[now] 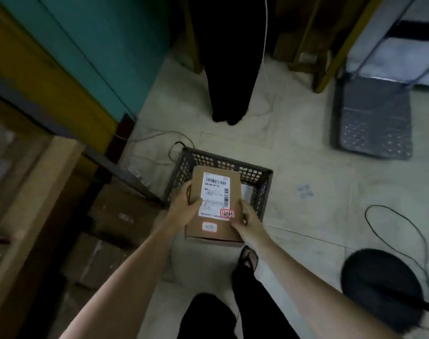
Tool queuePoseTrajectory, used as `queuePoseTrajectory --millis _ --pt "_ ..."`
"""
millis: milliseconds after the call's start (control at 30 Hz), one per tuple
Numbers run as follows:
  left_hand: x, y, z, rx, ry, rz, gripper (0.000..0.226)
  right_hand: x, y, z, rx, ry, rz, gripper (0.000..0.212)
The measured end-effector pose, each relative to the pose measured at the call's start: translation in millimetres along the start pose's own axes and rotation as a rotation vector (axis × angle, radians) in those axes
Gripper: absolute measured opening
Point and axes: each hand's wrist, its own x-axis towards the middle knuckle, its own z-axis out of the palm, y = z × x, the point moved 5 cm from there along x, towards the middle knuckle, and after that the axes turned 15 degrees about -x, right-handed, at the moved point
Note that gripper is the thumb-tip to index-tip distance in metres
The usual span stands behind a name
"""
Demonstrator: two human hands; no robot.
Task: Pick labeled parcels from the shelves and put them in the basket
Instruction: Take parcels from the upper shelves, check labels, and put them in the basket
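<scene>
Head view looks down on a flat brown cardboard parcel (233, 192) with a white barcoded shipping label (215, 194) on its top face. It is gripped between both hands over a dark plastic lattice basket (266, 189). The left hand (186, 204) clamps the parcel's left edge, its fingers (189, 189) curled along the side and the thumb laid across the label. The right hand (247, 221) holds the near right edge, its fingers (242, 207) wrapped round the side. Between the two sets of fingers sit a red-bordered sticker (227, 213) and, nearer the wrists, a smaller red-edged sticker (209, 227). The parcel's far end reaches over the basket's inside, beyond the fingertips, and its near end overhangs the near rim. Whether it touches the rim cannot be told.

The basket stands on a pale tiled floor (306, 133). Left of the left fingers, brown cardboard boxes (120, 211) fill a low shelf behind a dark metal frame (125, 172). Well beyond the fingertips stand another person's black trouser legs (230, 81). Far to the right of the right fingers are a grey platform trolley (374, 123), a looping black cable (404, 221) and a round black object (379, 287).
</scene>
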Motion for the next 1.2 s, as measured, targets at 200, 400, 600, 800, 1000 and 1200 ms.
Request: queuePoseTrajectory --millis 200,400,600,800,1000,1200 --pt "75.3 -102.2 43.6 -0.081 -0.128 -0.17 0.06 94.6 80.7 29.3 -0.065 0.03 0.247 0.062" --pt "196.4 -203.2 60.5 -0.122 -0.237 -0.288 0.072 223.3 125.5 88.6 -0.015 -0.006 0.321 0.042" --pt "333.8 -312.4 52.9 -0.006 -0.273 -0.285 0.093 366.5 169.8 165.0 0.163 0.02 0.358 0.034" --pt "413.3 -403.5 38.7 0.571 -0.44 -0.24 0.07 481.4 193.5 226.6 -0.036 -0.151 0.21 0.054" --pt "394.0 -380.5 23.9 0.418 -0.351 -0.227 0.051 452.9 184.8 216.9 -0.39 -0.349 0.143 0.064" --pt "321.4 -247.6 9.2 0.418 -0.326 -0.05 0.046 335.7 101.0 135.5 -0.707 -0.33 -0.055 0.059"
